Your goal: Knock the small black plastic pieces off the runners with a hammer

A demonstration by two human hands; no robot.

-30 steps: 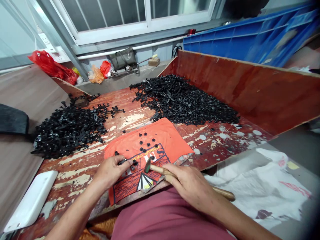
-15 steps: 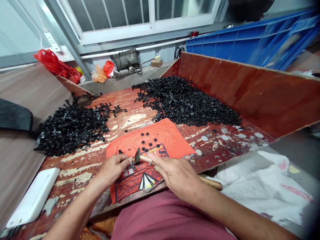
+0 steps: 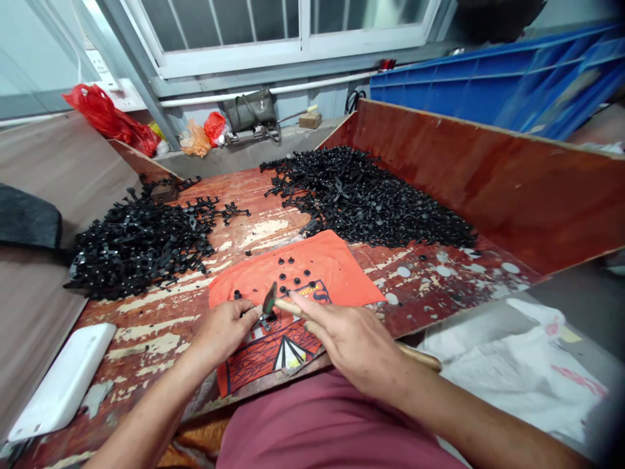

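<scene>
My right hand (image 3: pixel 349 332) is wrapped round the wooden handle of a small hammer (image 3: pixel 269 299). The hammer's dark head is just above a small black part (image 3: pixel 266 322) on the orange cloth (image 3: pixel 336 260). My left hand (image 3: pixel 227 329) has thumb and forefinger pinched at the left side of that part, steadying it close to the hammer head. Several small black round pieces (image 3: pixel 297 281) lie loose on the cloth beyond the hammer. Another black piece (image 3: pixel 237 294) stands by my left fingers.
Piles of black parts lie at the left (image 3: pixel 141 244) and the back right (image 3: pixel 366 195) of the worn red table (image 3: pixel 258 228). A white phone-like case (image 3: pixel 63 381) rests at the left. A red wooden board (image 3: pixel 488 176) walls the right side, with a blue crate (image 3: pixel 449 88) behind.
The view has shifted slightly. The hammer head looks a little more raised and tilted over the part. Both hands keep their grips.
</scene>
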